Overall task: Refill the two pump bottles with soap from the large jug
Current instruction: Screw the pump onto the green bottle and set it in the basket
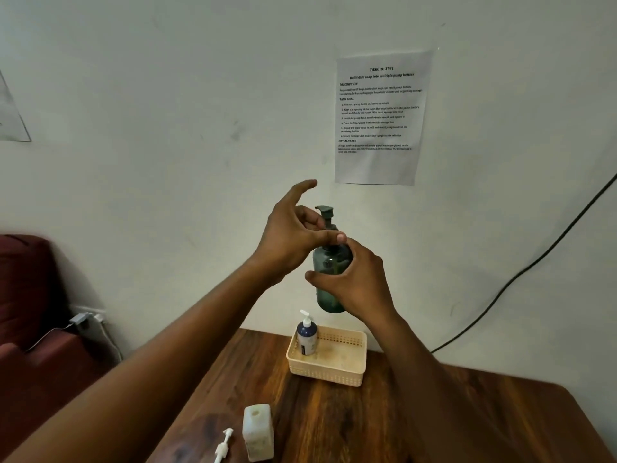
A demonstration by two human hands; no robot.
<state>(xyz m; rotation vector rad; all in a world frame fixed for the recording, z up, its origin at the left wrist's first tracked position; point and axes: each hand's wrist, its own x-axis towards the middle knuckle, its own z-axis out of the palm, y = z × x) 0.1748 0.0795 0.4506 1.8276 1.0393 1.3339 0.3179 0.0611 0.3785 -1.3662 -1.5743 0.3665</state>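
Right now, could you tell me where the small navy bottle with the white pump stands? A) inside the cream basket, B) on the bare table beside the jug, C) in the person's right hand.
A: the navy bottle stands upright in the left end of the cream basket, untouched by either hand.

Likely home room: wooden table (434, 412), red sofa (30, 295), taped task sheet (380, 118) on wall.

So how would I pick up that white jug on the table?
Take the white jug around its flat sides, about halfway up, reaching in from the right. It stands upright with its mouth open, so keep it level. The loose pump lies close on its left, which crowds that side. Both hands are busy with the green bottle now.
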